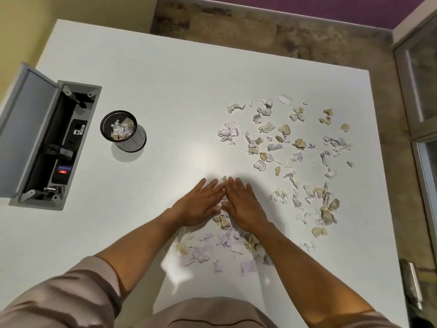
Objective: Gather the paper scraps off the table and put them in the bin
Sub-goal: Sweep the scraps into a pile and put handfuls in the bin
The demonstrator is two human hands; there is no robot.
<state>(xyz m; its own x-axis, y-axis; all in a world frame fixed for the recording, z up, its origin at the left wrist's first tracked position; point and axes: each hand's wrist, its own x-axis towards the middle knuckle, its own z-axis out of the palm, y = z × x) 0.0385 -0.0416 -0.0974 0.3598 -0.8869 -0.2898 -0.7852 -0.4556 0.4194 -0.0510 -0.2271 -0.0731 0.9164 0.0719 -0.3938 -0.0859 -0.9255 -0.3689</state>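
Several torn paper scraps (279, 143), white and tan, lie scattered over the right half of the white table (165, 79). More scraps (212, 247) lie near the front edge, between my forearms. My left hand (199, 204) and my right hand (243, 205) rest flat on the table side by side, fingers extended and fingertips touching, with a few scraps partly under them. Neither hand grips anything. A small black mesh bin (123, 133) stands at the left, holding some crumpled scraps.
A grey cable box (47, 143) with its lid raised is set into the table's left edge, beside the bin. Wooden floor lies beyond the far edge. A glass-fronted cabinet (421, 91) stands at the right.
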